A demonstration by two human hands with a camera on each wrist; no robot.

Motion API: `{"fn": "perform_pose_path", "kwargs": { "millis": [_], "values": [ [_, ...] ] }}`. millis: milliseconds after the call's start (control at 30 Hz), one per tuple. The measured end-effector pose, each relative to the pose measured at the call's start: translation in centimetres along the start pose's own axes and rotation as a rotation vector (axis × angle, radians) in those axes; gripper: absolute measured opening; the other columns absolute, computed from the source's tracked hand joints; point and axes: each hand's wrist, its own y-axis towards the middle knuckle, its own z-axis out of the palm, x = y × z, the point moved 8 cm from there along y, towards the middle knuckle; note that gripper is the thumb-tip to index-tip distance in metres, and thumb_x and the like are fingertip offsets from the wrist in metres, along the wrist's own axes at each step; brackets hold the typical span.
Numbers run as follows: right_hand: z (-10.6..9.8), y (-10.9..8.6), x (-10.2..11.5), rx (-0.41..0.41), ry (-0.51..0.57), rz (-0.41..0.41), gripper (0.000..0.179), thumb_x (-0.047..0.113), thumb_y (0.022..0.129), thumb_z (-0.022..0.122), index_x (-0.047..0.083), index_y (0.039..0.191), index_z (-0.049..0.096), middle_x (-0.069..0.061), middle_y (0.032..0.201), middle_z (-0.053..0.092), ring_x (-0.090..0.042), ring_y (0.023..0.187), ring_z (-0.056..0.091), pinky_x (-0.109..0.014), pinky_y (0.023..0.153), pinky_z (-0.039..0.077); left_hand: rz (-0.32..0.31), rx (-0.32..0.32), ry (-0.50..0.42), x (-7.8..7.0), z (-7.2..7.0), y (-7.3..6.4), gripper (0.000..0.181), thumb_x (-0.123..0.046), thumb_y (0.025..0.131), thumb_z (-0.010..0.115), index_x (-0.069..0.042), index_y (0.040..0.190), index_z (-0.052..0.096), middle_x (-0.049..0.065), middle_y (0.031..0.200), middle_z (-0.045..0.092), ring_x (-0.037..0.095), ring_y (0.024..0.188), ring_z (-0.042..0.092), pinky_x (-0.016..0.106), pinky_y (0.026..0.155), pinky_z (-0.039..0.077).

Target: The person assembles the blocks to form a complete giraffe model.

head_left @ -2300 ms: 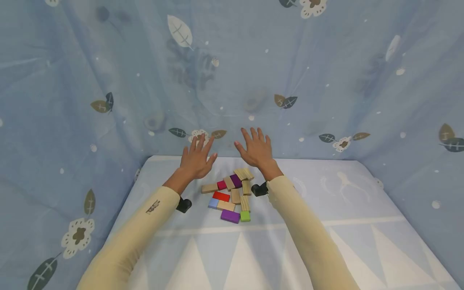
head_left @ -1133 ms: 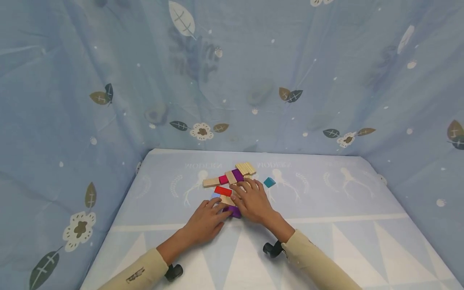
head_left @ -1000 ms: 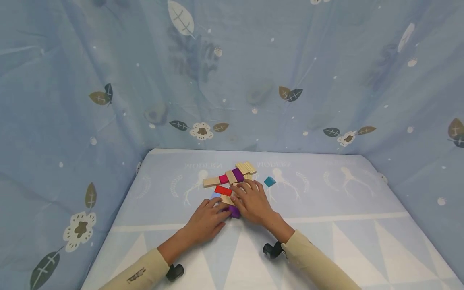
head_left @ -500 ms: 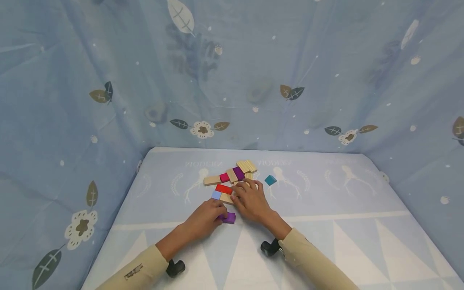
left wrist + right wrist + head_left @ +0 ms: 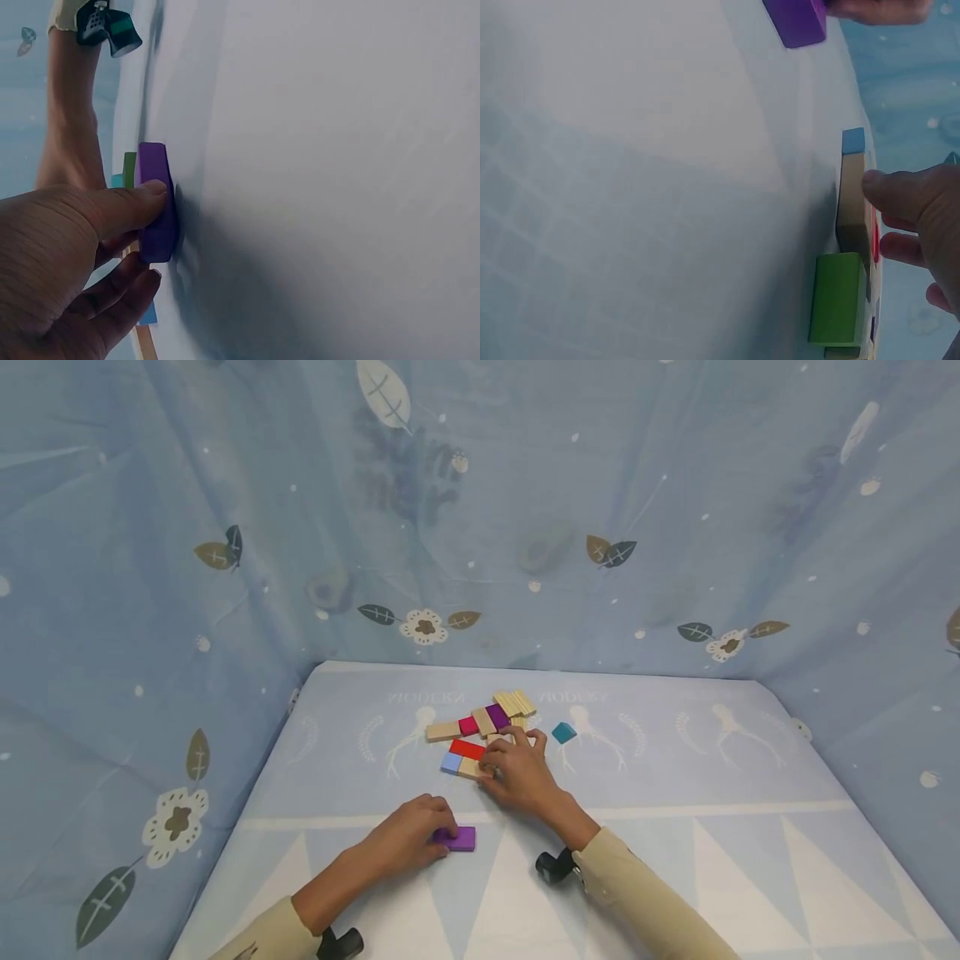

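Observation:
My left hand (image 5: 408,837) pinches a purple wooden block (image 5: 465,839) in front of the other blocks, thumb pressed on its near side in the left wrist view. My right hand (image 5: 521,774) hovers low over the pile, fingers loosely bent. In the right wrist view its thumb (image 5: 885,191) lies right at the edge of a plain wood block (image 5: 851,195). Beside that block are a light blue block (image 5: 451,763), a red block (image 5: 467,749) and a green block (image 5: 836,300); the green one is hidden by the right hand in the head view.
Behind lie a plain block (image 5: 443,732), a crimson block (image 5: 468,726), a dark purple block (image 5: 497,717) and ridged pale blocks (image 5: 513,702). A teal block (image 5: 564,732) sits apart to the right. Patterned blue cloth (image 5: 480,527) hangs behind the table.
Both hands came down from above onto the blocks. The left hand then took the purple block and drew it toward me and left, away from the pile. The right hand stayed over the pile.

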Motion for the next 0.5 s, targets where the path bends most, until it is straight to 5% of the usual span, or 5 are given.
{"fn": "perform_pose_path", "kwargs": {
  "millis": [500],
  "values": [
    [0.3, 0.3, 0.2, 0.027, 0.014, 0.012, 0.020, 0.033, 0.077, 0.085, 0.022, 0.092, 0.078, 0.008, 0.097, 0.071, -0.024, 0.117, 0.047, -0.059, 0.089, 0.025, 0.004, -0.020, -0.051, -0.7, 0.7, -1.3, 0.018, -0.015, 0.079, 0.084, -0.017, 0.094, 0.075, -0.012, 0.099, 0.062, 0.007, 0.094, 0.054, 0.026, 0.083, 0.049]
  ]
}}
